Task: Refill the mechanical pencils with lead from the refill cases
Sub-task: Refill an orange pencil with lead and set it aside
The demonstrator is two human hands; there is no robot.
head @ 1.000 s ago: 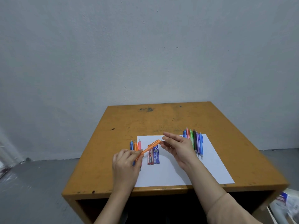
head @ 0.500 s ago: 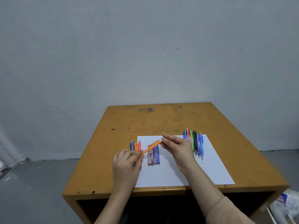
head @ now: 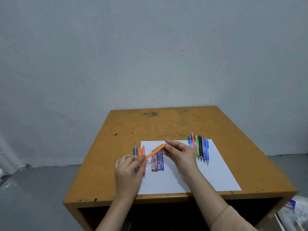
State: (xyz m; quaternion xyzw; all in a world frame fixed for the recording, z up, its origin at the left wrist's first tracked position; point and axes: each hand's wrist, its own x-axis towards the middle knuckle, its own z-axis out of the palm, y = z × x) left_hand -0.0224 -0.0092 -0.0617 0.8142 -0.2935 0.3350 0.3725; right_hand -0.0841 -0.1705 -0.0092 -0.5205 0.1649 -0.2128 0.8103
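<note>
Head view: the left hand (head: 128, 170) is gripping the lower end of an orange mechanical pencil (head: 155, 151), fingers (head: 133, 158) curled round its barrel. The right hand (head: 181, 152) is pinching the upper end. The pencil is slanting above two refill cases (head: 157, 163), which are lying side by side on white paper (head: 216, 172) on the worktop (head: 166, 124). A short pencil row (head: 139, 150) is lying to their left and a longer pencil row (head: 199, 149) to their right.

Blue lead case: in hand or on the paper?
On the paper. The blue lead case lies flat beside the red lead case; left hand and right hand both grip the orange pencil instead.
</note>
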